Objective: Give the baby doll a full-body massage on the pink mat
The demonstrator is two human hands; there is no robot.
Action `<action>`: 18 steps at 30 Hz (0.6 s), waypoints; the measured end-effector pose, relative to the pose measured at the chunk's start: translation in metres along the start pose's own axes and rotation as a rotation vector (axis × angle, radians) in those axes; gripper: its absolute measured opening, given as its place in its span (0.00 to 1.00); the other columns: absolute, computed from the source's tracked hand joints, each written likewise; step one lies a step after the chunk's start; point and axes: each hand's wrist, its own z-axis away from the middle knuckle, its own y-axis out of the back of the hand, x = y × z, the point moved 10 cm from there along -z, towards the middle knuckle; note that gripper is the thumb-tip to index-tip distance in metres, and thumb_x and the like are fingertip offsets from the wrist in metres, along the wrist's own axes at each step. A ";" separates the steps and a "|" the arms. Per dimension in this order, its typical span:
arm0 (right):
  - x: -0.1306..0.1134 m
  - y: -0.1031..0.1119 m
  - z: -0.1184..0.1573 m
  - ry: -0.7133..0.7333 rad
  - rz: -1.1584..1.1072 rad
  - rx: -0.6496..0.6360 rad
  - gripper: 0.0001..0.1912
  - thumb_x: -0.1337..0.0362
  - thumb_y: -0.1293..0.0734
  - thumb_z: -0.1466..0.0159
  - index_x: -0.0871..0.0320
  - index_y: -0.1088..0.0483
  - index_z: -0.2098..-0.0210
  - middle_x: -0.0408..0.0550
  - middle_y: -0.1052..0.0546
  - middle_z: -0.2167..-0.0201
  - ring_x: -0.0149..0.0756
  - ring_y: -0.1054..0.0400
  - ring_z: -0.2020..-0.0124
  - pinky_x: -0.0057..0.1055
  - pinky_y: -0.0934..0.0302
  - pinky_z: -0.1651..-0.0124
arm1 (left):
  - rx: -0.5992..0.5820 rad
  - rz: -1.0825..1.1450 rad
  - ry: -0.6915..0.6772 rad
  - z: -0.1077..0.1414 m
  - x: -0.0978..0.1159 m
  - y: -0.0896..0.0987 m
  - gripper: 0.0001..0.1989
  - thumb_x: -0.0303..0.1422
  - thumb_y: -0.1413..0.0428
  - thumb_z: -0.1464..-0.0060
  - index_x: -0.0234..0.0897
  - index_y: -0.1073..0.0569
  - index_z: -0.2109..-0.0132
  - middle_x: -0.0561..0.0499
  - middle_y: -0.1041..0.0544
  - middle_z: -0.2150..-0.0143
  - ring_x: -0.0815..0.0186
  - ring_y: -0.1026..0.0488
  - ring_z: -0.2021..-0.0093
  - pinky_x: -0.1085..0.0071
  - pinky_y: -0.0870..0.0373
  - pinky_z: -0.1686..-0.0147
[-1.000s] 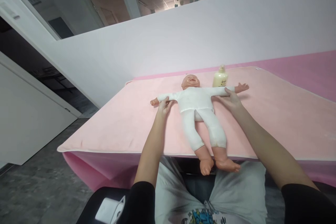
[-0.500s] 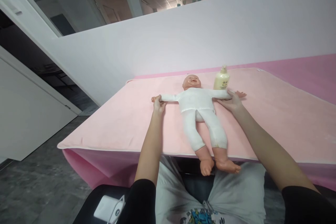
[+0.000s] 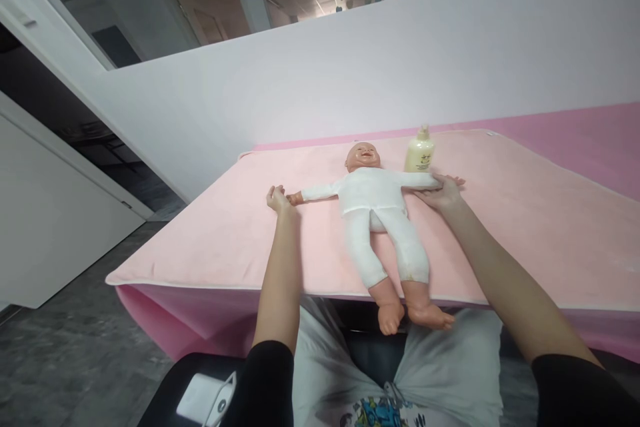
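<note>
A baby doll (image 3: pixel 373 193) in a white suit lies on its back on the pink mat (image 3: pixel 215 233), head at the far end and bare feet past the near edge. My right hand (image 3: pixel 443 193) is wrapped round the doll's forearm on the right, near the wrist. Just beyond the doll's hand on the left is my left hand (image 3: pixel 279 199), fingers loosely curled and apart, its inner side close to or touching the doll's fingers. Behind the doll's right-side arm stands a pale yellow pump bottle (image 3: pixel 420 152).
A white wall (image 3: pixel 350 73) rises behind the table, with a pink cloth (image 3: pixel 590 140) along its base. A white device with a strap (image 3: pixel 203 397) rests on the black seat at lower left. A white door (image 3: pixel 55 213) stands at the left.
My left hand has slid left off the doll's wrist to beyond its fingers, and that doll arm now slants lower. My right hand keeps its hold on the other arm.
</note>
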 end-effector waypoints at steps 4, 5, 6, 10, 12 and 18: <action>0.000 -0.001 -0.001 0.018 0.009 -0.011 0.22 0.66 0.37 0.41 0.57 0.37 0.46 0.54 0.35 0.40 0.40 0.37 0.41 0.43 0.36 0.45 | 0.109 -0.173 -0.290 0.027 0.051 -0.004 0.11 0.26 0.48 0.52 0.37 0.30 0.59 0.50 0.28 0.63 0.67 0.28 0.58 0.68 0.34 0.52; 0.000 -0.001 -0.002 0.019 0.009 -0.013 0.22 0.66 0.37 0.41 0.57 0.37 0.47 0.54 0.35 0.40 0.40 0.37 0.41 0.42 0.35 0.45 | 0.043 -0.212 -0.405 0.040 0.065 -0.018 0.10 0.26 0.48 0.50 0.36 0.30 0.59 0.50 0.27 0.63 0.67 0.28 0.59 0.68 0.34 0.52; 0.001 -0.001 -0.002 0.018 0.009 -0.014 0.21 0.66 0.37 0.41 0.56 0.37 0.47 0.54 0.34 0.41 0.40 0.37 0.41 0.42 0.35 0.45 | -0.038 -0.254 -0.525 0.058 0.076 -0.033 0.09 0.27 0.49 0.49 0.36 0.29 0.59 0.49 0.26 0.63 0.66 0.28 0.60 0.68 0.33 0.53; 0.002 -0.001 -0.003 0.007 0.006 -0.015 0.21 0.65 0.37 0.40 0.56 0.36 0.47 0.53 0.34 0.41 0.40 0.37 0.42 0.43 0.34 0.46 | -0.518 -0.493 -1.001 0.160 0.075 -0.099 0.09 0.29 0.51 0.43 0.37 0.29 0.57 0.47 0.25 0.62 0.63 0.28 0.59 0.64 0.33 0.53; 0.002 -0.002 -0.003 0.006 0.000 -0.019 0.21 0.66 0.37 0.40 0.56 0.37 0.47 0.53 0.35 0.41 0.40 0.36 0.42 0.42 0.34 0.46 | -0.853 -0.627 -1.263 0.218 0.050 -0.123 0.07 0.30 0.50 0.42 0.38 0.28 0.60 0.47 0.24 0.64 0.62 0.28 0.60 0.64 0.33 0.55; 0.000 -0.005 -0.002 0.044 0.019 -0.042 0.22 0.65 0.36 0.41 0.57 0.37 0.46 0.54 0.33 0.42 0.39 0.36 0.42 0.41 0.34 0.46 | -0.942 -0.623 -1.383 0.254 0.059 -0.125 0.12 0.29 0.54 0.39 0.37 0.26 0.58 0.45 0.23 0.63 0.63 0.27 0.60 0.64 0.31 0.59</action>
